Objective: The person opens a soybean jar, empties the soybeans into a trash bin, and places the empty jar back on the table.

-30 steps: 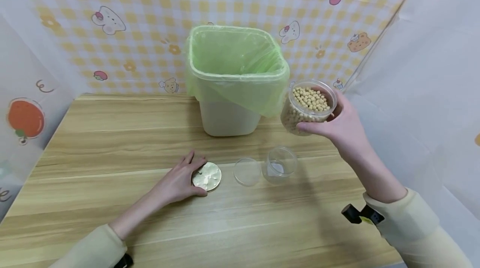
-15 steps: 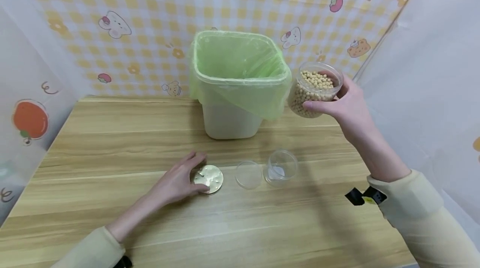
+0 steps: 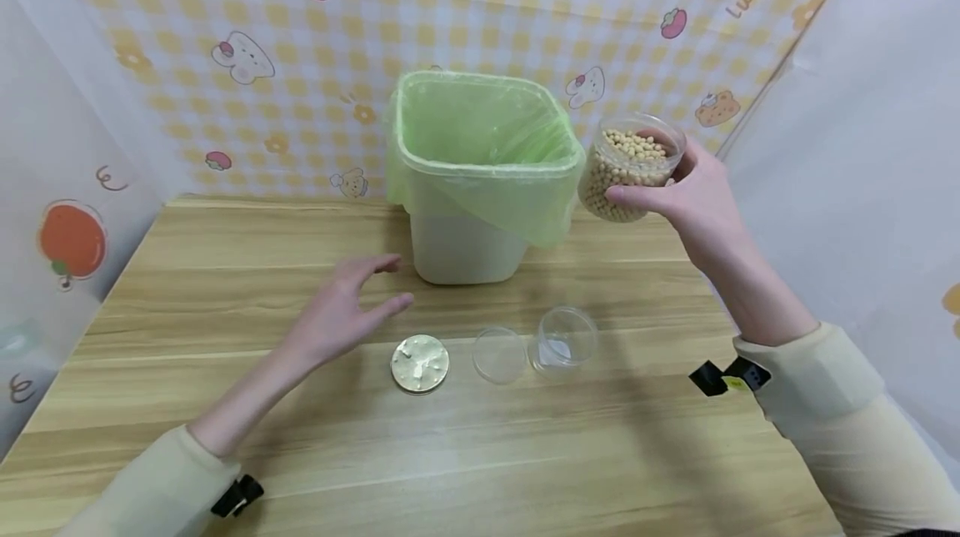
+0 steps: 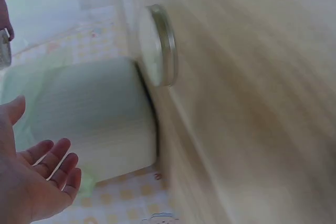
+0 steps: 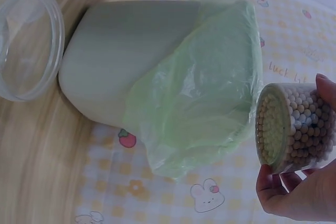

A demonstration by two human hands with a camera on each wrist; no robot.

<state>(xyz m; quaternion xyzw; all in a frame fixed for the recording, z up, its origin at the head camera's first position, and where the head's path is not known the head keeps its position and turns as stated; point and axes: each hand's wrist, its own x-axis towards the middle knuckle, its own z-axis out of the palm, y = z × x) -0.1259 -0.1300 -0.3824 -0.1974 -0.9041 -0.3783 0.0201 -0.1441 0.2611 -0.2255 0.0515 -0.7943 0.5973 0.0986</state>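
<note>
My right hand [image 3: 697,195] grips a clear plastic jar [image 3: 630,170] nearly full of round beige beans, held up off the table beside the bin's right rim. The jar leans slightly toward the bin. In the right wrist view, beans [image 5: 302,124] show through its wall, with fingers around it. My left hand [image 3: 341,303] is in the air above the table, thumb and fingers spread, holding nothing. Just below and to its right, a round gold foil-topped lid [image 3: 420,363] lies on the wood. The left wrist view shows that lid [image 4: 160,45] with the hand's palm apart from it.
A pale bin [image 3: 468,237] lined with a green bag [image 3: 487,195] stands at the back centre against a checked cloth. In front of it lie a thin clear disc [image 3: 499,355] and a small clear open jar [image 3: 566,341]. White sheets hang at both sides.
My left hand has let go of the gold lid and lifted up toward the bin, leaving the lid on the table. The right hand has raised the bean jar a little.
</note>
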